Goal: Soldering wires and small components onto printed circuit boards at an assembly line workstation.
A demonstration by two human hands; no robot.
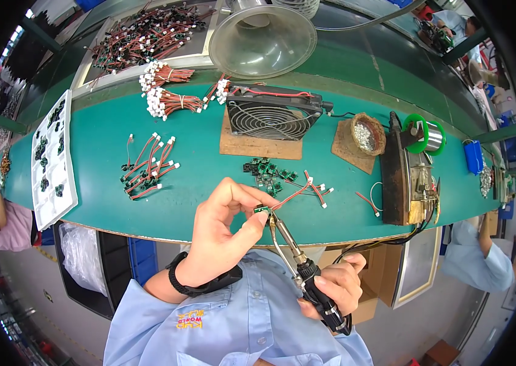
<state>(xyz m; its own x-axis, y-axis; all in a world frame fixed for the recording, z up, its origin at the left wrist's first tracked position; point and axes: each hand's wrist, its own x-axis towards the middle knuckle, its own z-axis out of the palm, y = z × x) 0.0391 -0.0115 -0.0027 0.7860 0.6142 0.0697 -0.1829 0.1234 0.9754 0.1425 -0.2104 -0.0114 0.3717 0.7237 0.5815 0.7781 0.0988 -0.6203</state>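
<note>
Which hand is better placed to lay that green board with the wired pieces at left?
Probably the left hand: it pinches the green board, nearer those wired pieces; the right hand grips the soldering iron.

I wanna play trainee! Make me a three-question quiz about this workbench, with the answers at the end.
1. Which hand holds the soldering iron?
2. True or false: the white tray is on the person's right.
3. What colour is the rim of the wire spool? A) red B) green C) blue

Key:
1. The right hand; the left hand pinches a small green board.
2. False; it is on the left.
3. B
</note>
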